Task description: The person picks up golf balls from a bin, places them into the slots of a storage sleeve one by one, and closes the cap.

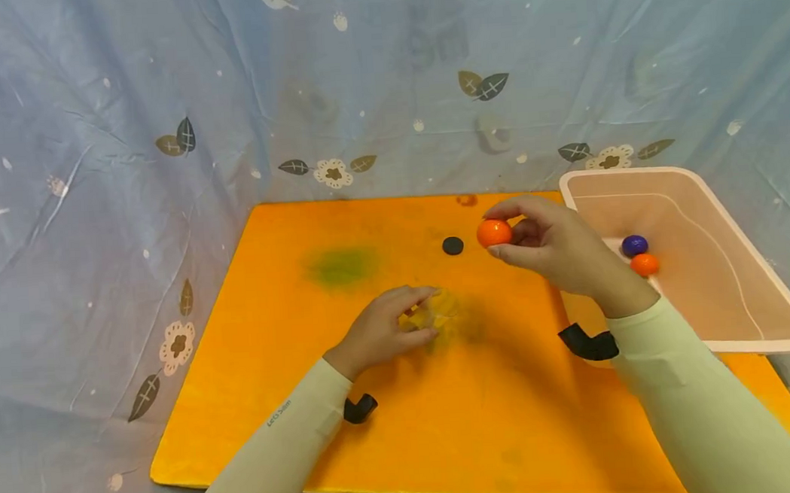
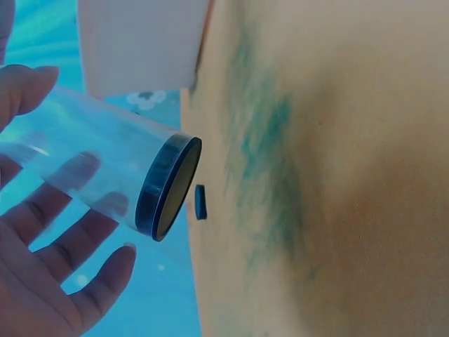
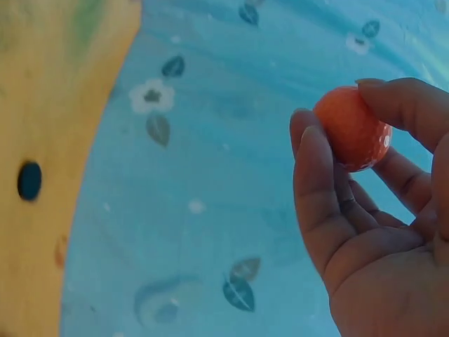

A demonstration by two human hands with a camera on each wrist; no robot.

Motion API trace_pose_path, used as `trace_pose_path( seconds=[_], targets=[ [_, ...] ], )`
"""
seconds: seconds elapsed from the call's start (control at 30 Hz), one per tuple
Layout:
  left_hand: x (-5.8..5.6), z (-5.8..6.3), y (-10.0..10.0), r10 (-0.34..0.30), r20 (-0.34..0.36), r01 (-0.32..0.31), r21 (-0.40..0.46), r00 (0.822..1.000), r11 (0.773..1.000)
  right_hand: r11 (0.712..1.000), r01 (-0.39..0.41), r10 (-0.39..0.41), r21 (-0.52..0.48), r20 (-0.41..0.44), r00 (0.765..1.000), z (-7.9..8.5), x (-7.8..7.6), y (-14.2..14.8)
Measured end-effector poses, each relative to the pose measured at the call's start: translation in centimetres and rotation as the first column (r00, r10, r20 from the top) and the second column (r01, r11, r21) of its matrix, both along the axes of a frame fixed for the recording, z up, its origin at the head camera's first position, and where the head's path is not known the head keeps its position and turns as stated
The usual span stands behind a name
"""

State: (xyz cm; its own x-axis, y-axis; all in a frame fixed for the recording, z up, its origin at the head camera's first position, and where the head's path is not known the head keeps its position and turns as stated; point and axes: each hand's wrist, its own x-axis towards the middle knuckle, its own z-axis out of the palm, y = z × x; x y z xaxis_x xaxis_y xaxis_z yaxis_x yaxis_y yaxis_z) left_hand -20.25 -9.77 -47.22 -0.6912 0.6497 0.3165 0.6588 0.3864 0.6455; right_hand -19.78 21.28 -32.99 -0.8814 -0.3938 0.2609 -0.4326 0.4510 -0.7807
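My right hand [image 1: 567, 253] pinches an orange golf ball [image 1: 494, 233] between thumb and fingertips, held up over the far right part of the board. In the right wrist view the dimpled ball [image 3: 352, 128] shows clearly. The left hand [image 1: 375, 332] grips a clear cylindrical tube [image 2: 105, 165] with a black end cap [image 2: 168, 188]. Its thumb lies on one side, its fingers on the other; the see-through tube is faint in the head view. A flat black disc [image 1: 452, 246] lies on the board, to the left of the ball in the head view.
An orange board [image 1: 407, 442] forms the work surface, with a greenish stain. On its right stands a pale pink tub [image 1: 728, 256] holding a blue ball [image 1: 635, 245] and another orange ball [image 1: 644, 264]. A patterned blue curtain [image 1: 384, 66] hangs behind and at the sides.
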Motion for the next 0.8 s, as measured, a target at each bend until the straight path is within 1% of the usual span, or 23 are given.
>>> trace_pose_path(
  seconds=[0.07, 0.17, 0.23, 0.37, 0.47, 0.63, 0.8],
  targets=[
    [0.0, 0.0, 0.1, -0.003, -0.012, 0.003, 0.004, 1.0, 1.0, 1.0, -0.022, 0.023, 0.014, -0.035, 0.999, -1.0, 0.3, -0.7],
    [-0.1, 0.1, 0.2, -0.019, -0.009, 0.019, 0.021, 1.0, 1.0, 0.998, -0.045, 0.047, 0.042, -0.051, 0.998, -2.6, 0.6, -1.6],
    [-0.1, 0.1, 0.3, -0.03, -0.01, 0.03, 0.032, 1.0, 0.999, 0.997, -0.067, 0.069, 0.049, -0.037, 0.997, -3.6, 0.8, -2.1],
    [-0.2, 0.2, 0.4, -0.039, -0.022, 0.04, 0.048, 0.999, 0.998, 0.992, -0.123, 0.123, 0.008, 0.026, 0.992, -4.9, 1.3, -3.2],
    [-0.3, 0.3, 0.4, -0.043, -0.03, 0.045, 0.059, 0.999, 0.997, 0.991, -0.135, 0.135, -0.007, 0.031, 0.99, -5.5, 1.4, -3.8],
    [-0.2, 0.3, 0.5, -0.045, -0.03, 0.047, 0.074, 0.999, 0.996, 0.99, -0.138, 0.138, 0.016, 0.021, 0.99, -6.0, 1.4, -4.1],
    [0.0, 0.3, 0.6, -0.026, -0.035, 0.028, 0.054, 0.999, 0.998, 0.989, -0.143, 0.141, 0.037, 0.04, 0.989, -6.6, 1.6, -4.1]
  ],
)
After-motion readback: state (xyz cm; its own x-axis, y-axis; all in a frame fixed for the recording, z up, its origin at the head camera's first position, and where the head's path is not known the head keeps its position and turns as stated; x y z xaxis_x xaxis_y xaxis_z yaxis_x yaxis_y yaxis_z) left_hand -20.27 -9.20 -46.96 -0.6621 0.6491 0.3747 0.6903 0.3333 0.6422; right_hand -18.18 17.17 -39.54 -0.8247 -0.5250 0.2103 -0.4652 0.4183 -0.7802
